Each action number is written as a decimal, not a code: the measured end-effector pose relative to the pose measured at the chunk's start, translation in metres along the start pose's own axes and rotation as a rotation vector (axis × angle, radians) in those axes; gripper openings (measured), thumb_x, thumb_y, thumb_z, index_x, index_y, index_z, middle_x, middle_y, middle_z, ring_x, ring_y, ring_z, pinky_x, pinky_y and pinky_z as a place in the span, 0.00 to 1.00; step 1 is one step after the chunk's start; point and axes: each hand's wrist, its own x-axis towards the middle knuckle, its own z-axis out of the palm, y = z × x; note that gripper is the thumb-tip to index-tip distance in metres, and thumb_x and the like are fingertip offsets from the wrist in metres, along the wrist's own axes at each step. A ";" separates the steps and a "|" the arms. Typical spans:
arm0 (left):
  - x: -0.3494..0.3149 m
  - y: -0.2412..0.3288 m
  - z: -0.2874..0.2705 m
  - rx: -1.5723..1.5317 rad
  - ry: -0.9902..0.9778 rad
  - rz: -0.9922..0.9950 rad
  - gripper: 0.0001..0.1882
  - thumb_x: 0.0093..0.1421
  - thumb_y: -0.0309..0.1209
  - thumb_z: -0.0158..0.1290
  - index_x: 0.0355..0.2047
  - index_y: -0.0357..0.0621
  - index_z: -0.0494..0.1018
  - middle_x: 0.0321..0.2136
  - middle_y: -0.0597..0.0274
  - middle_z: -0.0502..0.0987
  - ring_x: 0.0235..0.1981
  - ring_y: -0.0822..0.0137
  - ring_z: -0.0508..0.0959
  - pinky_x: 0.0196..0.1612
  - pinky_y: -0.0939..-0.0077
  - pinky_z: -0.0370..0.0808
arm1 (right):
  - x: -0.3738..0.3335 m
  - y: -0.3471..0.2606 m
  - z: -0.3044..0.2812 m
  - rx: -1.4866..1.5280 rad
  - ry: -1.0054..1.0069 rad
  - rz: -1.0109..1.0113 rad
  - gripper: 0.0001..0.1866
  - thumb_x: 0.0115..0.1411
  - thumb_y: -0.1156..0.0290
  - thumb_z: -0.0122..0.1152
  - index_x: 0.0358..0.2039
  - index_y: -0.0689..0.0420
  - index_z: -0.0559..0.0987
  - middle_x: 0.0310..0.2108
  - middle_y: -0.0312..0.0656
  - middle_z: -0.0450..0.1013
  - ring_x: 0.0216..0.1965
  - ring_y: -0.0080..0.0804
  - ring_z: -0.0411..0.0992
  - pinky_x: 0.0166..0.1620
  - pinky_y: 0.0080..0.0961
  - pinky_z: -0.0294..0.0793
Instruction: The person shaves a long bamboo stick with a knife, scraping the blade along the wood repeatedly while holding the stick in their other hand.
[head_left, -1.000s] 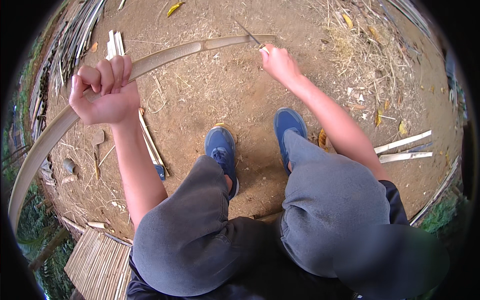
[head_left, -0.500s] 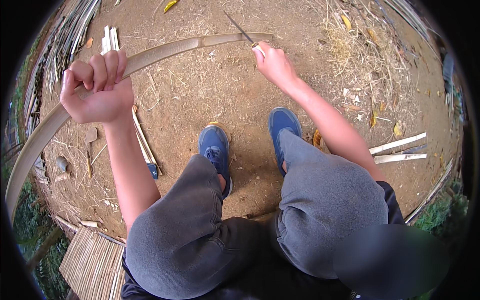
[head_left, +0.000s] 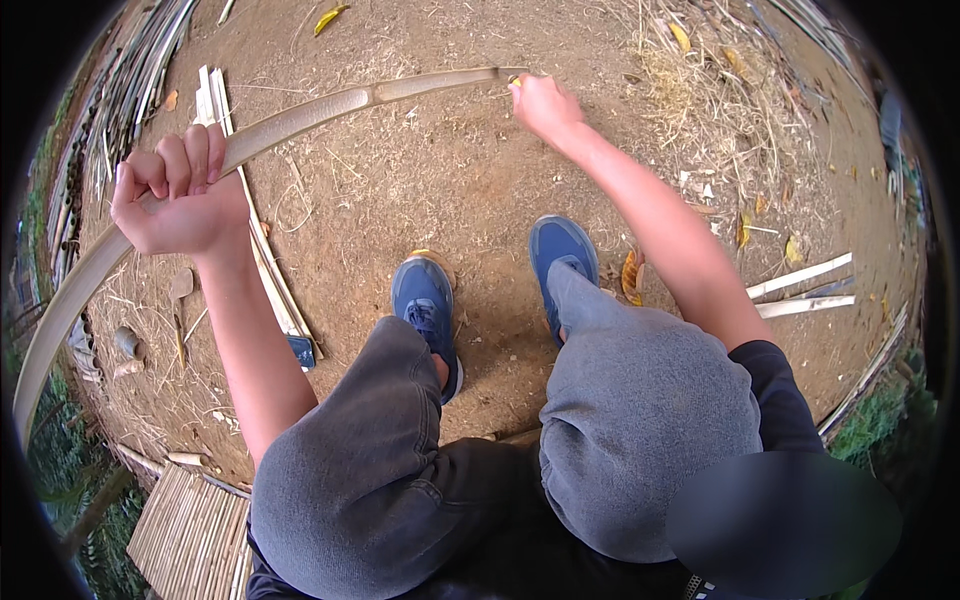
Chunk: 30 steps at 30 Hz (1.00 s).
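A long split bamboo strip [head_left: 320, 106] curves from the lower left up to the top middle, its pale inner face with a node showing. My left hand [head_left: 190, 200] is closed around it at the left, fingers curled over the top. At the strip's far right end, my right hand [head_left: 552, 108] grips a small knife [head_left: 516, 81] by its light handle. The blade lies at or across the strip's tip; foreshortened, it barely shows, and I cannot tell how deep it sits.
Pale bamboo slats [head_left: 260, 255] lie beside my left forearm, and others [head_left: 800, 275] at the right. A trowel-like tool [head_left: 181, 290] rests left. Bamboo poles [head_left: 120, 90] are stacked upper left; a slatted mat [head_left: 190, 530] is lower left. Dry straw [head_left: 710, 90] covers ground upper right.
The knife's blade, earlier pointing up and away above the strip, has turned down to the strip's end. My left hand and the strip have shifted slightly left, the hand also toward me.
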 end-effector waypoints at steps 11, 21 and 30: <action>0.000 -0.003 0.004 0.025 -0.008 0.013 0.18 0.55 0.39 0.39 0.12 0.56 0.46 0.08 0.72 0.46 0.12 0.74 0.46 0.19 0.76 0.48 | 0.017 0.041 0.024 -0.047 0.046 0.022 0.17 0.68 0.64 0.45 0.39 0.63 0.79 0.35 0.57 0.78 0.38 0.51 0.79 0.44 0.45 0.80; 0.002 -0.003 0.006 0.041 -0.009 0.010 0.18 0.55 0.39 0.38 0.12 0.56 0.46 0.08 0.72 0.46 0.12 0.74 0.46 0.20 0.76 0.49 | 0.017 0.049 0.017 -0.043 -0.046 0.075 0.16 0.67 0.65 0.48 0.38 0.66 0.79 0.36 0.59 0.78 0.39 0.48 0.80 0.42 0.41 0.81; 0.005 0.000 -0.007 -0.037 -0.110 -0.018 0.18 0.57 0.40 0.38 0.13 0.54 0.47 0.09 0.72 0.47 0.13 0.75 0.46 0.20 0.77 0.48 | 0.025 0.030 0.017 -0.074 -0.123 0.081 0.12 0.63 0.73 0.49 0.41 0.63 0.80 0.40 0.59 0.78 0.44 0.47 0.79 0.46 0.40 0.80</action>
